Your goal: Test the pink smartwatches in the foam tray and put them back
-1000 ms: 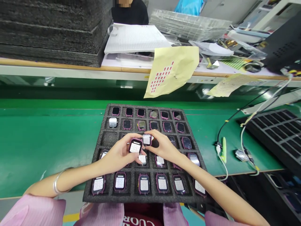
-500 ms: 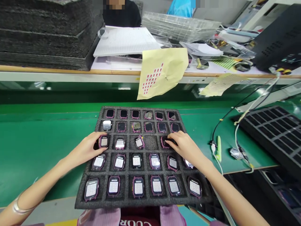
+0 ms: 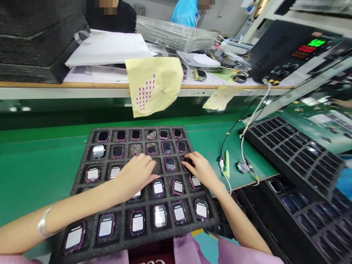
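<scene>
A black foam tray (image 3: 90, 146) with rows of compartments lies before me, most holding a purple-framed smartwatch. My right hand (image 3: 200, 168) pinches the smartwatch (image 3: 187, 161) at the right end of the middle row, thumb and fingers at its edges. My left hand (image 3: 139, 170) reaches across the middle row, thumb and fingers apart near a compartment where no watch shows; its palm hides the compartment beside it. Nearby lie a dark-screened smartwatch (image 3: 169, 164) and a smartwatch with a lit white screen (image 3: 158, 187). Front-row screens are lit; most back-row ones are dark.
A shelf edge (image 3: 104, 91) runs behind the tray, with a yellow sheet (image 3: 154, 86) hanging from it. Black foam (image 3: 30, 47) is stacked at left. Cables (image 3: 224, 172) and a green tool (image 3: 227, 163) lie right, near another foam tray (image 3: 291, 146). Two people are beyond.
My left hand has left the watch at the middle row's left end and moved right along the row. My right hand has shifted one compartment right, to the end watch. The view has turned right.
</scene>
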### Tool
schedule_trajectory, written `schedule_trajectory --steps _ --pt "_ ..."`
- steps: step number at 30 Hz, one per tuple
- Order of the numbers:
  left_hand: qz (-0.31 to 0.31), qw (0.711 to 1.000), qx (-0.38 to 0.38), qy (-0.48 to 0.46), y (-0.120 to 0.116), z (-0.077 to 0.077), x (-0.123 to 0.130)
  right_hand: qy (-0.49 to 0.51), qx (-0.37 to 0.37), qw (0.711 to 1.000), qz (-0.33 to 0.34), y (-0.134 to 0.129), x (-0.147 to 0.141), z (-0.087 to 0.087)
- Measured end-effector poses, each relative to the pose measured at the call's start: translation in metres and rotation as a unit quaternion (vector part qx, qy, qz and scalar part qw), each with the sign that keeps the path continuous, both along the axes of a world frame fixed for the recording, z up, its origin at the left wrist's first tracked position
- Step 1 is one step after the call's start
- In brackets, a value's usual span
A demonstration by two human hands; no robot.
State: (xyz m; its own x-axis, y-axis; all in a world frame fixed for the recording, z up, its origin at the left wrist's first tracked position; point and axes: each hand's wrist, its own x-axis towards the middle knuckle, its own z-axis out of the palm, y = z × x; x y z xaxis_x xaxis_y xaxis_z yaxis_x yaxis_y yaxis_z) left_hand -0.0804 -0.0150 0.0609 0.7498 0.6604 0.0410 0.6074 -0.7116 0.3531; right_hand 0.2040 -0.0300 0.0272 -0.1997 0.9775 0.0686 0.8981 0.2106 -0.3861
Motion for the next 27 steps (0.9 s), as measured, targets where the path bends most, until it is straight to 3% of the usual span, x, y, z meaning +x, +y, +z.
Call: schedule_trajectory --steps 3,6,13,18,22,27 --pt "0.020 0.999 -0.016 0.036 0.006 -0.011 0.059 0.023 0.004 0.999 -0.044 -0.005 -0.003 -0.011" --pt "0.064 0.996 -0.018 0.057 0.009 -0.020 0.090 0.043 0.008 0.994 -0.101 -0.012 -0.005 -0.018" --pt "0.050 0.995 0.003 0.087 0.008 -0.034 0.086 0.133 -0.015 0.978 -0.160 -0.035 -0.011 -0.017" --pt "0.030 0.991 -0.117 -0.056 0.009 -0.051 0.088 0.212 -0.029 0.971 -0.109 -0.049 -0.010 -0.004" --pt "0.055 0.932 -0.300 -0.197 -0.001 -0.052 0.084 0.287 -0.039 0.954 -0.073 -0.057 -0.009 -0.004" --pt "0.187 0.781 -0.511 -0.307 -0.008 -0.025 0.059 0.425 -0.049 0.902 -0.062 -0.054 0.000 -0.009"
